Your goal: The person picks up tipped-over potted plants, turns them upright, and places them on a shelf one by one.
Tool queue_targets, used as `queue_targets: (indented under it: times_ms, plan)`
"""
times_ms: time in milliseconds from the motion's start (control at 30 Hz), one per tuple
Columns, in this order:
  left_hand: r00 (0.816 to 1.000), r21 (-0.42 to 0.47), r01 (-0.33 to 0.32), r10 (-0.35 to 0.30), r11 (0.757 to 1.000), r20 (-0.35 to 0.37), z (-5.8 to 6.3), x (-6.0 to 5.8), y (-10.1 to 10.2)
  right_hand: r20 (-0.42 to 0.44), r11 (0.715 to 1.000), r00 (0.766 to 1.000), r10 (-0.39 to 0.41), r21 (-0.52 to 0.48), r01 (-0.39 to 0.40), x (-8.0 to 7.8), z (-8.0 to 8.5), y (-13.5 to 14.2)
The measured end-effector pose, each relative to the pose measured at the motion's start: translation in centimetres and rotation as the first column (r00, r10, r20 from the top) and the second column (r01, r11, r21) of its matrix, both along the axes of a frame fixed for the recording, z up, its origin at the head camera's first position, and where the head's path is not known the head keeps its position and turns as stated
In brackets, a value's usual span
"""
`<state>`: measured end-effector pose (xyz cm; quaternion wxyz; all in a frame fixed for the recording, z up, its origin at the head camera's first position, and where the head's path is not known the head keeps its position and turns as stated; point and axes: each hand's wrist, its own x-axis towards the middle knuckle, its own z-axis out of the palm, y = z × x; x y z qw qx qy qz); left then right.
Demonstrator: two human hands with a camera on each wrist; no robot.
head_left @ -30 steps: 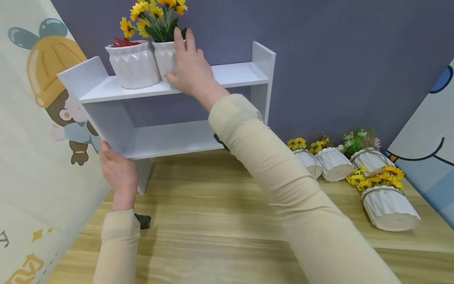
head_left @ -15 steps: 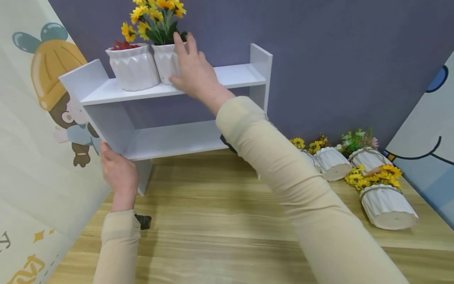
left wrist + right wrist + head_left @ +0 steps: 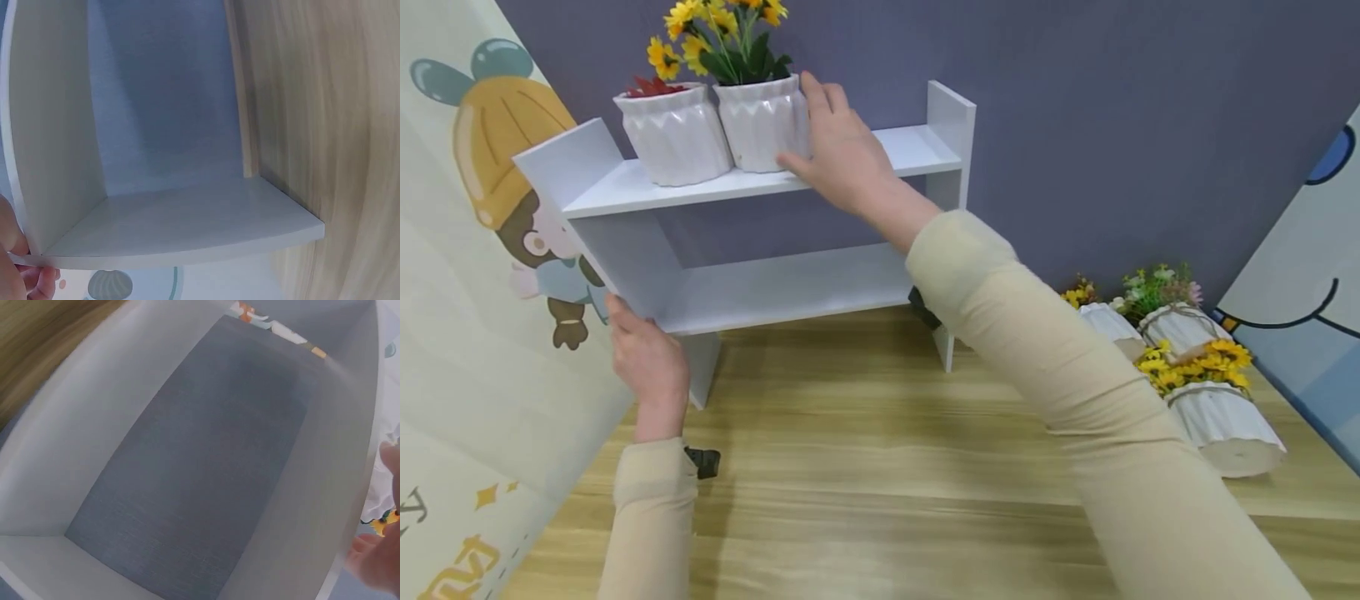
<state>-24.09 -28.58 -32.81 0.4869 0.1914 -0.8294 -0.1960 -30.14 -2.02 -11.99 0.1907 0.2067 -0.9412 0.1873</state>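
A white two-tier shelf [image 3: 752, 292] stands against the dark wall. My left hand [image 3: 651, 358] grips the front edge of its left side panel; in the left wrist view my fingers [image 3: 11, 231] wrap that edge where the board meets it. On the upper tier, a white pot with yellow flowers [image 3: 758, 125] stands to the right of a white pot with a red plant [image 3: 676, 137]. My right hand [image 3: 846, 154] is at the right side of the yellow-flower pot, fingers extended and thumb at its lower front. The right wrist view shows only part of this hand [image 3: 381, 562].
Several white pots with flowers lie tipped on the wooden table [image 3: 850, 467] at right: one with yellow flowers [image 3: 1225, 425] in front, others [image 3: 1180, 329] behind, partly covered by my right sleeve [image 3: 1075, 375]. A cartoon-printed wall [image 3: 475, 333] borders the shelf's left.
My right hand has shifted right across the yellow-flower pot, uncovering more of its front. The right forearm now hides more of the lying pots. My left hand keeps its grip on the shelf.
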Motion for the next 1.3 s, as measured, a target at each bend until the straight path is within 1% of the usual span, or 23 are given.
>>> queue_targets:
  times_ms: [167,333,567,667,867,1033,1167,1300]
  plan:
    - [1.000,0.021,0.007,-0.007,1.000,-0.003,0.0,0.0,0.1,-0.020,0.999,0.999,0.044,-0.029,-0.044,1.0,-1.0,2.0]
    - [1.000,0.012,0.001,-0.001,1.000,-0.013,-0.2,0.0,0.1,-0.057,0.996,0.996,0.070,-0.043,-0.073,1.9,-2.0,4.2]
    - [0.999,-0.007,-0.021,0.021,1.000,-0.029,-0.2,0.0,0.3,-0.152,0.988,0.978,0.142,-0.040,-0.149,3.0,-3.5,7.1]
    - [0.999,-0.008,-0.016,0.016,1.000,-0.032,-0.1,0.0,0.4,-0.165,0.985,0.974,0.157,-0.046,-0.166,3.6,-4.0,8.3]
    - [1.000,-0.005,-0.002,0.002,1.000,-0.027,-0.1,0.1,0.2,-0.230,0.986,0.962,0.147,-0.040,-0.160,4.4,-4.9,10.6]
    - [1.000,0.007,0.002,-0.002,1.000,-0.016,-0.1,0.0,0.1,-0.259,0.989,0.957,0.127,-0.041,-0.143,4.7,-5.4,12.0]
    - [1.000,0.000,0.001,-0.001,1.000,-0.017,-0.1,0.0,0.0,-0.303,0.989,0.945,0.121,-0.044,-0.140,4.9,-6.0,13.0]
    - [1.000,-0.003,0.002,-0.002,1.000,-0.019,-0.2,0.0,0.0,-0.338,0.993,0.937,0.087,-0.041,-0.107,5.1,-6.7,14.0]
